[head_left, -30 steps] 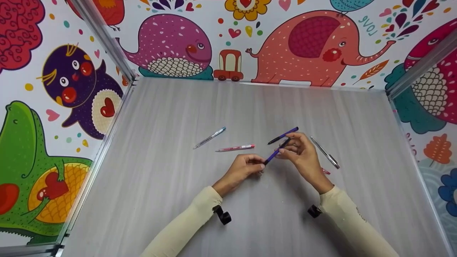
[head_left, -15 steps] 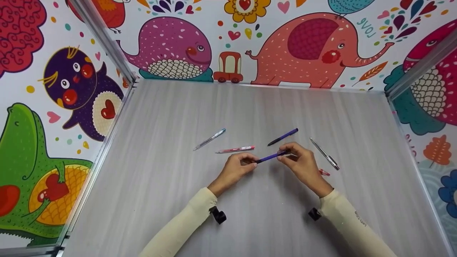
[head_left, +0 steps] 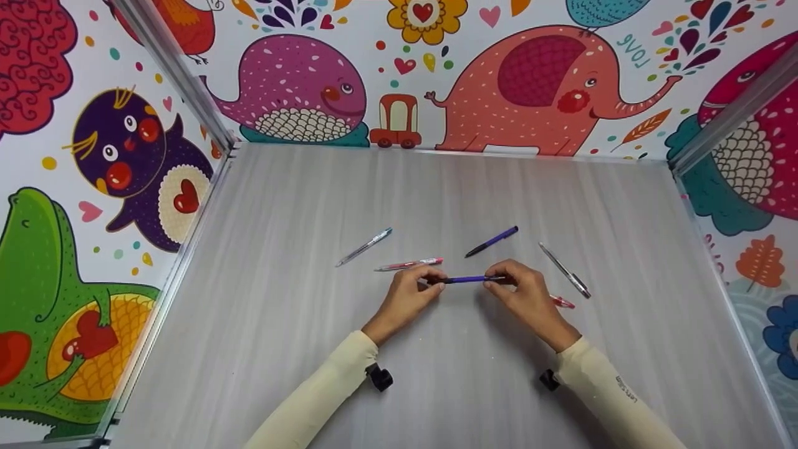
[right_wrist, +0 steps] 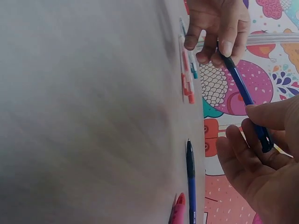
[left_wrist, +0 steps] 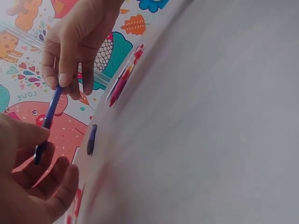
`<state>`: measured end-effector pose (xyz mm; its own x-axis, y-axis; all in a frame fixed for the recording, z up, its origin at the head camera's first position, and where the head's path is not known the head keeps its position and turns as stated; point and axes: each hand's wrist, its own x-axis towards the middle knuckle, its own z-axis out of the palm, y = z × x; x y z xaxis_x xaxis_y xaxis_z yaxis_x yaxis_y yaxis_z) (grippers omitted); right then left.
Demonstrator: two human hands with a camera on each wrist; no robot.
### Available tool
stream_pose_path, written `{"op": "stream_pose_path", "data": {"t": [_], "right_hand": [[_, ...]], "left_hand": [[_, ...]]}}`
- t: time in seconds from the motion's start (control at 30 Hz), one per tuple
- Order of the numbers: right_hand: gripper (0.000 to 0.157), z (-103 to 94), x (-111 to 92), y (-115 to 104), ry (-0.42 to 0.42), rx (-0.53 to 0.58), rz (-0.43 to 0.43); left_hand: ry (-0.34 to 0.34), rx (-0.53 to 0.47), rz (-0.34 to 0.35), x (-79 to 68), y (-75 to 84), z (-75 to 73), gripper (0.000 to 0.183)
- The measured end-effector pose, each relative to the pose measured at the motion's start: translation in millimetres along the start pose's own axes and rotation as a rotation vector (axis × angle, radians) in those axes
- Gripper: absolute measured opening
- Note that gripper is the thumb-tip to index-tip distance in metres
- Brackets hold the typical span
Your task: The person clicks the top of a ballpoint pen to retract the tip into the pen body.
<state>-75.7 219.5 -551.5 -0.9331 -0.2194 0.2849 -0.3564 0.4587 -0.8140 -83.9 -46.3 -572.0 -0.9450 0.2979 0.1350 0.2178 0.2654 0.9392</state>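
Note:
Between my two hands a blue ballpoint pen lies level in the head view, held above the table. The thumb and fingers of my left hand pinch its black grip end. My right hand pinches the other end, where the clip shows in the right wrist view. Just beyond the hands, a second blue pen with a black grip lies on the table. A red-and-clear pen rests right behind my left hand. Partly hidden by my right hand is another red pen.
A clear pen with a light-blue end lies farther left on the grey table. To the right of my right hand is a clear-and-dark pen. Cartoon-printed walls stand at the back and sides.
The held blue pen has swung from a steep slant to level. My right hand has come down toward me, and my left hand has shifted slightly left. The pens on the table stay put.

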Motion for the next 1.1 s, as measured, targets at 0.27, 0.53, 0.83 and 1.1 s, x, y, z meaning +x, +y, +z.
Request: {"op": "stream_pose_path", "data": {"t": [0.27, 0.53, 0.83, 1.1], "right_hand": [[0.028, 6.1, -5.1, 7.5, 0.018, -0.047, -0.095], [0.025, 14.5, -4.8, 12.0, 0.019, -0.094, -0.072], [0.023, 21.5, -3.2, 17.6, 0.039, -0.133, -0.057], [0.021, 25.6, -2.3, 15.9, 0.047, -0.161, -0.017]], "left_hand": [[-0.019, 0.101, 0.073, 6.7, -3.7, -5.8, 0.015], [-0.014, 0.222, 0.149, 16.9, -9.2, -13.7, 0.016], [-0.046, 0.311, 0.224, 31.0, -16.8, -18.5, 0.017], [-0.075, 0.376, 0.269, 47.1, -15.7, -23.0, 0.013]]}}
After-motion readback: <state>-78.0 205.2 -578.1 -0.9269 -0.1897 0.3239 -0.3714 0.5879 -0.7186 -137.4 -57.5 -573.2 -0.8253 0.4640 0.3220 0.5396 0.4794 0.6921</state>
